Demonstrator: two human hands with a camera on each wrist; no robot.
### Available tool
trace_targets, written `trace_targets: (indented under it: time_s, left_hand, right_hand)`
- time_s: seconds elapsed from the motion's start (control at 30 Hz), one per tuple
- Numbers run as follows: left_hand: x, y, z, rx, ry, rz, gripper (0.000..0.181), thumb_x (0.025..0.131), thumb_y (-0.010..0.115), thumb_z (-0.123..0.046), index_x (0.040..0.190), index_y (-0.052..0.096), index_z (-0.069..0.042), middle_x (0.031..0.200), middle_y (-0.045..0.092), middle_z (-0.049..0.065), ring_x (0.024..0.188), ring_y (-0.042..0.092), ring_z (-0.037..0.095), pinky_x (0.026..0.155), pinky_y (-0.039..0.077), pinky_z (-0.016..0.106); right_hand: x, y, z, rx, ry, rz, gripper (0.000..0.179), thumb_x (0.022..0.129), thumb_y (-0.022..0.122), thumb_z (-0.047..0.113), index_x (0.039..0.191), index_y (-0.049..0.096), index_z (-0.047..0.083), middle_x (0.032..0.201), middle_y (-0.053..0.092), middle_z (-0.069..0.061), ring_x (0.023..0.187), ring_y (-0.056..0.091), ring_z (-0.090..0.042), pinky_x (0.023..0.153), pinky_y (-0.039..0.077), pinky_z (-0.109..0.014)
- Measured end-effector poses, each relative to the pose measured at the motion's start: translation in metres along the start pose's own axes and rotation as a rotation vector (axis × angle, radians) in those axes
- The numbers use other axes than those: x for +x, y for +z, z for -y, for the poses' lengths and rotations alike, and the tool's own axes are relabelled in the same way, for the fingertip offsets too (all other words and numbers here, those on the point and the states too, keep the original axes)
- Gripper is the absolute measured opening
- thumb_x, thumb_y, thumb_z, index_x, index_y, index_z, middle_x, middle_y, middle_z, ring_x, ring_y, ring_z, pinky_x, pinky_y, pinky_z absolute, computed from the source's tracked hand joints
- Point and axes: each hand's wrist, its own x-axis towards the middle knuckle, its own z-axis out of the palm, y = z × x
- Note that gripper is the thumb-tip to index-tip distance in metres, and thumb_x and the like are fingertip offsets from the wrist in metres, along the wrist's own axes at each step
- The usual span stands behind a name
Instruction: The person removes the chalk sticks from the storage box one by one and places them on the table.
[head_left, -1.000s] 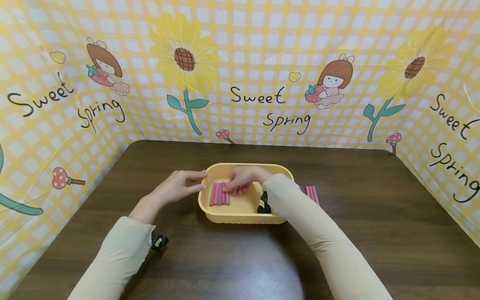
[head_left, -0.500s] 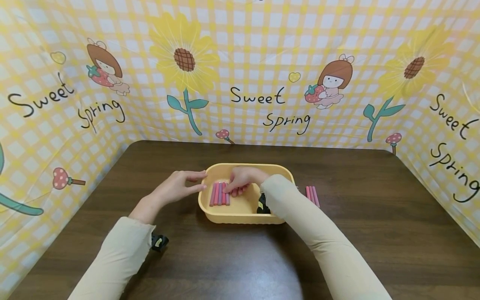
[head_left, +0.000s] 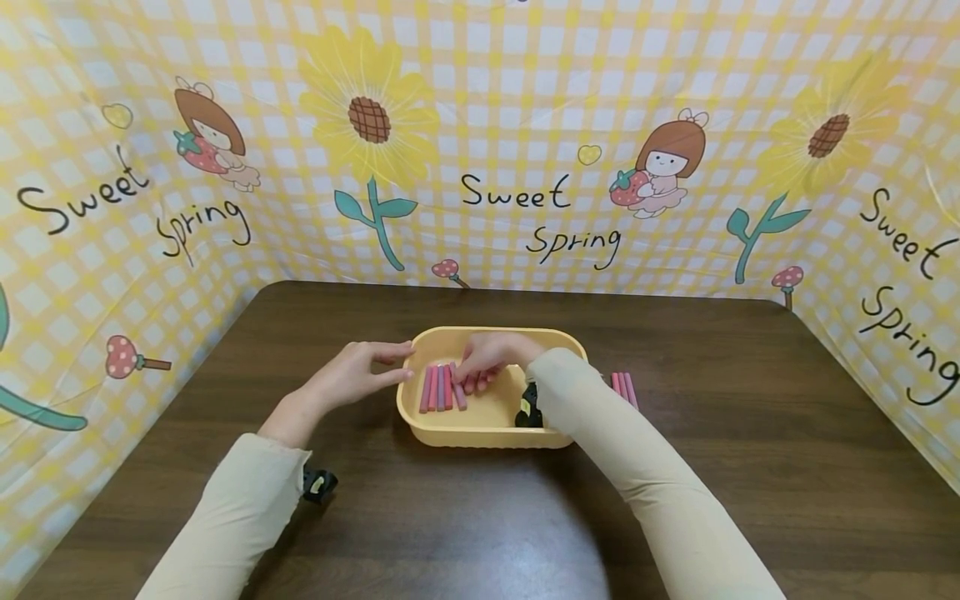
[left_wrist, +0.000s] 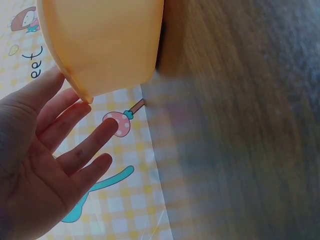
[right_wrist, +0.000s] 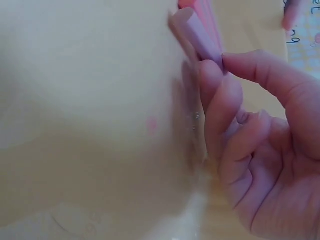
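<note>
A yellow plastic basin [head_left: 487, 435] with rounded corners sits mid-table. Inside it, at the left end, several pink and mauve round sticks [head_left: 437, 390] lie side by side. My right hand [head_left: 483, 360] reaches into the basin and pinches a mauve stick [right_wrist: 200, 37] between thumb and fingertips; its far end sticks out past them. In the head view this stick [head_left: 459, 395] lies slightly slanted at the right of the row, with a small gap. My left hand [head_left: 351, 372], fingers fairly straight and spread, touches the basin's left rim [left_wrist: 67, 75] with its fingertips.
More pink and mauve sticks [head_left: 624, 390] lie on the dark wooden table [head_left: 480, 525] just right of the basin, partly behind my right sleeve [head_left: 637, 467]. A yellow checked cloth [head_left: 517, 100] hangs around the table's back and sides.
The mauve stick in my right hand has shifted a little to the right and tilted away from the row. My left hand and the basin have stayed in place.
</note>
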Motion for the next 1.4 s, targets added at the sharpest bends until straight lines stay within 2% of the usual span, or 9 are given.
trace_targets:
  time_s: [0.27, 0.83, 1.17, 1.4]
  left_hand:
    - [0.0, 0.0, 0.0, 0.008, 0.004, -0.007, 0.048, 0.089, 0.064, -0.028, 0.13, 0.055, -0.006, 0.134, 0.053, 0.013, 0.115, 0.059, 0.034, 0.097, 0.047, 0.048]
    - [0.001, 0.0, 0.0, 0.007, -0.001, 0.002, 0.048, 0.088, 0.064, -0.027, 0.13, 0.055, -0.005, 0.135, 0.053, 0.012, 0.117, 0.058, 0.032, 0.098, 0.046, 0.048]
    - [0.0, 0.0, 0.0, 0.005, -0.005, -0.002, 0.048, 0.088, 0.064, -0.027, 0.13, 0.055, -0.005, 0.135, 0.052, 0.012, 0.116, 0.058, 0.033, 0.097, 0.047, 0.048]
    - [-0.001, 0.001, 0.0, 0.017, 0.021, -0.019, 0.047, 0.089, 0.064, -0.027, 0.129, 0.056, -0.003, 0.133, 0.054, 0.015, 0.114, 0.059, 0.034, 0.095, 0.048, 0.048]
  right_hand:
    - [-0.009, -0.011, -0.004, 0.078, -0.045, -0.008, 0.019, 0.091, 0.056, 0.018, 0.084, 0.067, 0.003, 0.066, 0.068, 0.001, 0.054, 0.059, -0.005, 0.048, 0.041, -0.014]
    - [-0.036, -0.029, -0.012, 0.09, -0.092, -0.041, 0.021, 0.093, 0.055, 0.018, 0.096, 0.067, 0.002, 0.081, 0.071, 0.0, 0.059, 0.06, -0.006, 0.051, 0.041, -0.015]
    - [-0.056, -0.04, -0.023, 0.111, -0.113, -0.058, 0.023, 0.094, 0.052, 0.021, 0.093, 0.067, 0.003, 0.084, 0.071, -0.001, 0.061, 0.06, -0.007, 0.052, 0.041, -0.016]
    - [-0.07, -0.043, -0.031, 0.121, -0.129, -0.058, 0.028, 0.095, 0.052, 0.027, 0.092, 0.068, 0.004, 0.085, 0.071, -0.001, 0.062, 0.059, -0.008, 0.053, 0.04, -0.017]
